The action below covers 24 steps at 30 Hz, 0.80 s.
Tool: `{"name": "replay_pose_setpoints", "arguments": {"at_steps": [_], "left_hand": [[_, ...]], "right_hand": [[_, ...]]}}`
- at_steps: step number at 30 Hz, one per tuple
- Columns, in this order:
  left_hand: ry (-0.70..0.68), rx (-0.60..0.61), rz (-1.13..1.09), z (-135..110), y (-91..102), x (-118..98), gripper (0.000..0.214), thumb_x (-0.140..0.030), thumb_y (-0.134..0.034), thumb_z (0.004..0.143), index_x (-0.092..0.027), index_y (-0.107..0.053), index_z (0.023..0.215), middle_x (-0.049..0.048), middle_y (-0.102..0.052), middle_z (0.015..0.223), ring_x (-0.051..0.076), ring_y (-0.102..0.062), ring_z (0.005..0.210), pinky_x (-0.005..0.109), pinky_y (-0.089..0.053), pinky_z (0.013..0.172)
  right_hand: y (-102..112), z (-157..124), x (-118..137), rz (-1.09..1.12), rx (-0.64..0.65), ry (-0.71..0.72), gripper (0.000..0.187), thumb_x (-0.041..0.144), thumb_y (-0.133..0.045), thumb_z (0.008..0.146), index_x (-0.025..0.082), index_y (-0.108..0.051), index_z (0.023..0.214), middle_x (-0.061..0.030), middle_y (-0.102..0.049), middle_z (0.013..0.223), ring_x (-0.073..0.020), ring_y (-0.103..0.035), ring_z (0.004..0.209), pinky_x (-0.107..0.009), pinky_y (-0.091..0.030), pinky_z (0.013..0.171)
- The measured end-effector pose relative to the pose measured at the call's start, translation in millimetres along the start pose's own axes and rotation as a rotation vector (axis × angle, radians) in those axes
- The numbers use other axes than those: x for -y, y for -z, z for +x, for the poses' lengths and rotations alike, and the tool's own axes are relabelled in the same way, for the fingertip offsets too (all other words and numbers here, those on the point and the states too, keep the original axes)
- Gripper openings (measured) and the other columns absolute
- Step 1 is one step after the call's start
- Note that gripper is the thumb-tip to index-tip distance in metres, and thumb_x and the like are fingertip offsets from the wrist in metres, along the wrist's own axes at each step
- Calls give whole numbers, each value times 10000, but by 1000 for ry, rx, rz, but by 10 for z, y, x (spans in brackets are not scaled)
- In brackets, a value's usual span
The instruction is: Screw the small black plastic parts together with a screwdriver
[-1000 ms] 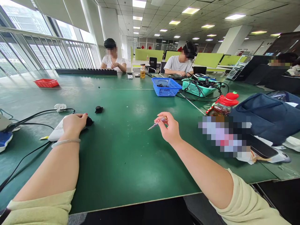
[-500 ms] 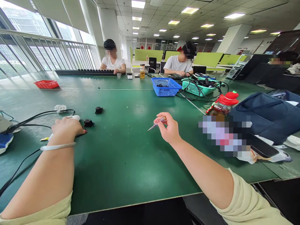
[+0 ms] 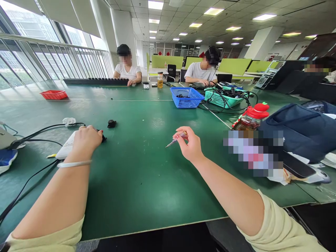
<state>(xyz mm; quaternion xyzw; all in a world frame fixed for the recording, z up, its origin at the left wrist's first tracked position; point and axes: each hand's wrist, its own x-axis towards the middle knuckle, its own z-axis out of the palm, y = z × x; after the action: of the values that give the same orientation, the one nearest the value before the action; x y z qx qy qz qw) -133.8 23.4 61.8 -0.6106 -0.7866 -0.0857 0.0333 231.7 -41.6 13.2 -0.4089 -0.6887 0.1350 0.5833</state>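
My right hand pinches a small screwdriver above the green table, its thin metal tip pointing left and down. To the left, my left hand reaches over a white box that has cables by it. Its fingers are curled over a small black block, which mostly hides behind them. Just beyond lies a second small black block. A crumpled white piece rests behind my left hand, near black cables.
A blue basket and a teal basket full of cables stand further back, with a red tray at far left. On the right are a red-lidded jar, a dark blue bag and a phone. Two people sit across the table.
My left hand has moved right and forward, off the white box's far end and onto the nearer black block. My right hand holds the screwdriver almost still.
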Motion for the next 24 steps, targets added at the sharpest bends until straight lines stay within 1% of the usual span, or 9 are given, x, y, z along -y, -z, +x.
{"name": "replay_pose_setpoints", "arguments": {"at_steps": [2, 4, 8, 13, 17, 20, 24], "left_hand": [[30, 1, 5, -28, -20, -41, 509, -411, -402, 894, -10, -541, 1176, 272, -592, 1202, 373, -502, 1197, 450, -400, 960], [69, 34, 7, -40, -51, -53, 532, -449, -417, 891, -36, -508, 1215, 250, -601, 1205, 362, -532, 1166, 424, -418, 934], [103, 88, -15, -25, -99, -39, 554, -499, -462, 872, -63, -492, 1214, 226, -617, 1191, 366, -545, 1139, 404, -442, 869], [113, 83, 6, -5, -135, -45, 586, -544, -479, 872, -85, -472, 1236, 209, -640, 1152, 351, -570, 1097, 374, -454, 792], [77, 110, 54, 12, -198, -30, 597, -557, -540, 842, -99, -482, 1220, 198, -646, 1156, 340, -584, 1067, 353, -459, 753], [43, 124, 76, 31, -244, 13, 605, -572, -545, 838, -94, -505, 1206, 196, -649, 1155, 337, -588, 1056, 348, -464, 739], [37, 108, 85, 41, -235, 30, 531, -503, -539, 866, -100, -556, 1212, 193, -659, 1130, 342, -589, 1065, 374, -476, 760]], "right_hand": [[-2, 0, 3, 2, 1, 1, 121, 252, -533, 894, 247, -555, 1013, -14, -723, 813, -187, -720, 799, -342, -590, 754], [-2, 1, 5, 2, -3, 3, 121, 252, -535, 895, 246, -553, 1014, -15, -723, 811, -188, -720, 798, -344, -591, 753], [-2, 4, 4, 7, -10, 8, 120, 252, -535, 895, 244, -554, 1013, -16, -722, 806, -186, -721, 793, -341, -592, 746], [-2, 2, 4, 0, -3, 11, 119, 252, -537, 895, 246, -556, 1012, -13, -721, 801, -185, -719, 790, -340, -591, 746], [-2, -4, 4, -5, 2, 11, 119, 254, -534, 897, 246, -554, 1014, -15, -721, 806, -186, -719, 791, -342, -591, 745], [0, -7, 1, -5, 8, 4, 122, 257, -535, 898, 249, -552, 1019, -16, -723, 813, -188, -720, 799, -347, -593, 752], [1, -7, 1, -3, 6, -3, 121, 257, -535, 898, 251, -553, 1018, -15, -725, 821, -189, -721, 806, -350, -592, 761]]}}
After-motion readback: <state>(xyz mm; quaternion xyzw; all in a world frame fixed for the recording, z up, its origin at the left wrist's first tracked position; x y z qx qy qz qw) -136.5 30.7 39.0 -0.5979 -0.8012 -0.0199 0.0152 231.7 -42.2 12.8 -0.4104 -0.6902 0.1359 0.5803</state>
